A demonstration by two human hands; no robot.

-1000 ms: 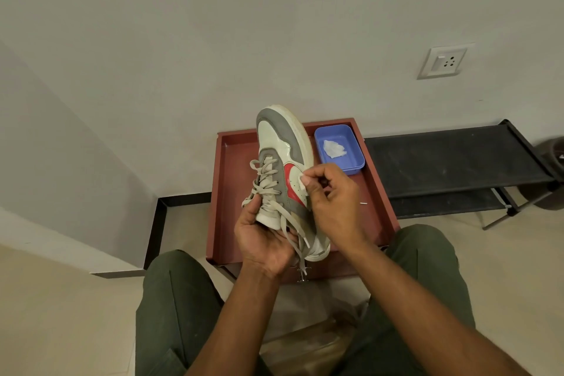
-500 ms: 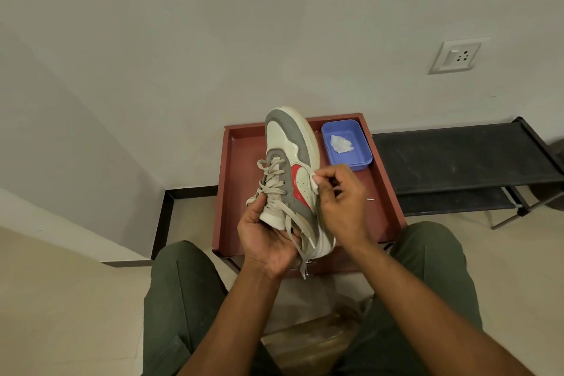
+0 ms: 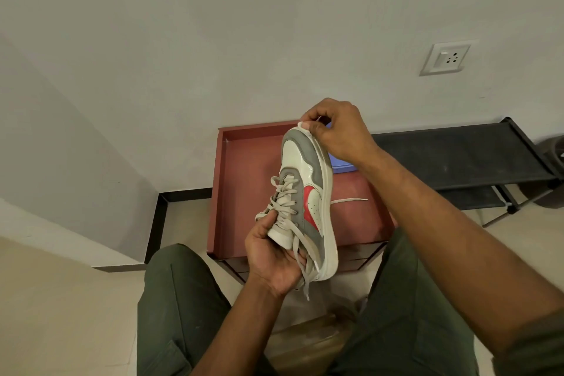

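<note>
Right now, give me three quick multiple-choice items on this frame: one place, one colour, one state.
1. Where on the sneaker is the right hand?
A) toe tip
B) heel
C) mid-sole

2. What colour is the curved mark on the sneaker's side?
A) blue
B) red
C) green

3. How are the laces?
A) tied in a bow
B) taken out
C) loose, ends dangling

Answers:
1 A: its fingers pinch a white scrap at the toe tip, while the left hand grips the heel end.
2 B: the mark is red between grey and white panels.
3 C: the ends hang loose past the left hand, and one sticks out to the right.
</note>
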